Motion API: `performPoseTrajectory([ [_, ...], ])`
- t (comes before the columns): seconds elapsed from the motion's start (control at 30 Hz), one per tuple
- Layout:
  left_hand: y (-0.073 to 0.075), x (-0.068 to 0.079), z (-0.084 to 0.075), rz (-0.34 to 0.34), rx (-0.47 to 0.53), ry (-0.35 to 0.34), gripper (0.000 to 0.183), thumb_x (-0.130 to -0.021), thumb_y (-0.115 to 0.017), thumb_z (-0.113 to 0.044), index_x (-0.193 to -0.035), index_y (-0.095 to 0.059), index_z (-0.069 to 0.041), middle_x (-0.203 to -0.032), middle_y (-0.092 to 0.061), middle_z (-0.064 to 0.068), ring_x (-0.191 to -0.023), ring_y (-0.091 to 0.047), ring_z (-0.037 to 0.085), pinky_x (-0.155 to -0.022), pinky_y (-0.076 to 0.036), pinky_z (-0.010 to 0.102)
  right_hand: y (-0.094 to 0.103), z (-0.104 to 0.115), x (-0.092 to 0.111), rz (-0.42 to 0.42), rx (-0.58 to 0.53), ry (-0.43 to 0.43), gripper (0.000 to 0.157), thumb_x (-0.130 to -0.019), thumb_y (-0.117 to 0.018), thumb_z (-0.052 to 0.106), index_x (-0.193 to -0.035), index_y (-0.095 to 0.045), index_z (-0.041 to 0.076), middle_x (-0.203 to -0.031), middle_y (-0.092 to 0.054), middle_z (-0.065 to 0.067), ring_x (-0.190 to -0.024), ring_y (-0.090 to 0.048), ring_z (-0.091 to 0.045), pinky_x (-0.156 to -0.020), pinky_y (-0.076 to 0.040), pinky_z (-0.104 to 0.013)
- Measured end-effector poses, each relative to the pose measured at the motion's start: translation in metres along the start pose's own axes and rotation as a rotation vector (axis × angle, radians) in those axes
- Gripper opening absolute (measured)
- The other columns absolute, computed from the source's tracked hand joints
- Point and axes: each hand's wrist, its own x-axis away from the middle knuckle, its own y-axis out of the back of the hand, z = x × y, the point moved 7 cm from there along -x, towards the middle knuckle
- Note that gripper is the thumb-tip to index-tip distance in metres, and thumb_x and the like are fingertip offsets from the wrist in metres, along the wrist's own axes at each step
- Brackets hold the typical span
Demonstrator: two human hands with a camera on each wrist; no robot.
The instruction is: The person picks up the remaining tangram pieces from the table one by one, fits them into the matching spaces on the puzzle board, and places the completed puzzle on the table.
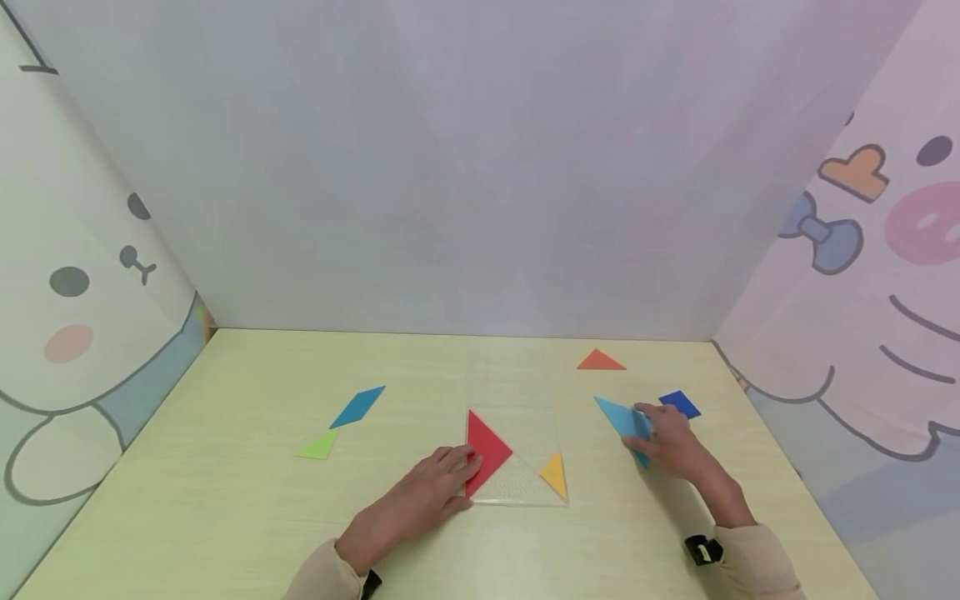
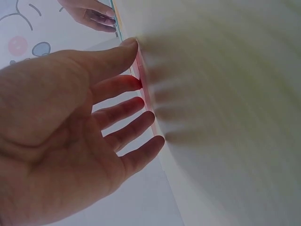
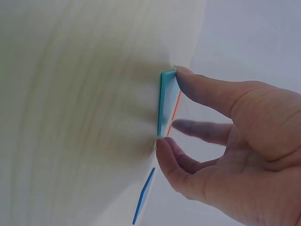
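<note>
Triangle in light blue (image 1: 619, 414), lower right of frame, is pinched at its edges between thumb and fingers of the right hand (image 1: 671, 442); red triangle (image 1: 491, 450), lower centre, is touched by near-straight fingers of the left hand (image 1: 423, 493); light, even edge pressure is advised.

No text, label, brand, number or sign could be read on anything in any of the views.
</note>
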Motion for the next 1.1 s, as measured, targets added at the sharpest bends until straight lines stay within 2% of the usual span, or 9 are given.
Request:
performPoseTrajectory([
  [0.17, 0.0003, 0.0003, -0.0004, -0.003, 0.002, -0.001, 0.059, -0.098, -0.072, -0.027, -0.148, -0.054, -0.001, -0.149, -0.049, 0.013, -0.133, -0.049, 0.028, -0.107, -0.048, 0.042, 0.0015, -0.0025, 0.0013, 0.008, -0.06, -0.03, 0.065, -0.092, -0.078, 0.017, -0.135, -0.047, -0.021, -0.12, -0.05, -0.042, -0.097, -0.066, -0.046, -0.08, -0.058, -0.054],
  [0.43, 0.0003, 0.0008, -0.0009, -0.007, -0.003, -0.001, 0.059, -0.098, -0.071, -0.027, -0.148, -0.053, -0.001, -0.149, -0.048, 0.013, -0.133, -0.049, 0.028, -0.107, -0.048, 0.042, 0.004, -0.0017, 0.0007, -0.018, -0.064, -0.012, 0.061, -0.091, -0.079, 0.016, -0.13, -0.052, -0.022, -0.117, -0.053, -0.039, -0.098, -0.064, -0.046, -0.079, -0.058, -0.053],
  [0.63, -0.0008, 0.0013, -0.0011, -0.003, -0.01, -0.008, 0.058, -0.099, -0.07, -0.026, -0.149, -0.053, -0.001, -0.15, -0.048, 0.013, -0.133, -0.048, 0.028, -0.107, -0.048, 0.042, 0.0034, -0.0029, 0.0008, -0.02, -0.107, -0.029, 0.063, -0.089, -0.081, 0.013, -0.131, -0.051, -0.022, -0.118, -0.048, -0.041, -0.099, -0.065, -0.049, -0.078, -0.06, -0.051],
  [0.9, -0.0012, 0.001, -0.0016, -0.002, -0.019, -0.007, 0.058, -0.099, -0.07, -0.027, -0.148, -0.053, -0.001, -0.15, -0.048, 0.013, -0.133, -0.048, 0.028, -0.107, -0.048, 0.041, 0.0069, -0.0052, 0.0017, -0.059, -0.138, -0.026, 0.06, -0.085, -0.085, 0.01, -0.128, -0.054, -0.018, -0.118, -0.047, -0.04, -0.096, -0.067, -0.047, -0.073, -0.06, -0.049],
  [1.1, -0.0016, 0.001, -0.0018, 0.007, -0.019, 0.001, 0.059, -0.099, -0.07, -0.028, -0.149, -0.053, -0.002, -0.15, -0.047, 0.012, -0.133, -0.048, 0.027, -0.107, -0.048, 0.041, 0.0076, -0.0091, 0.0034, -0.078, -0.151, -0.016, 0.056, -0.086, -0.084, 0.012, -0.128, -0.058, -0.014, -0.119, -0.05, -0.037, -0.095, -0.069, -0.044, -0.073, -0.061, -0.048],
])
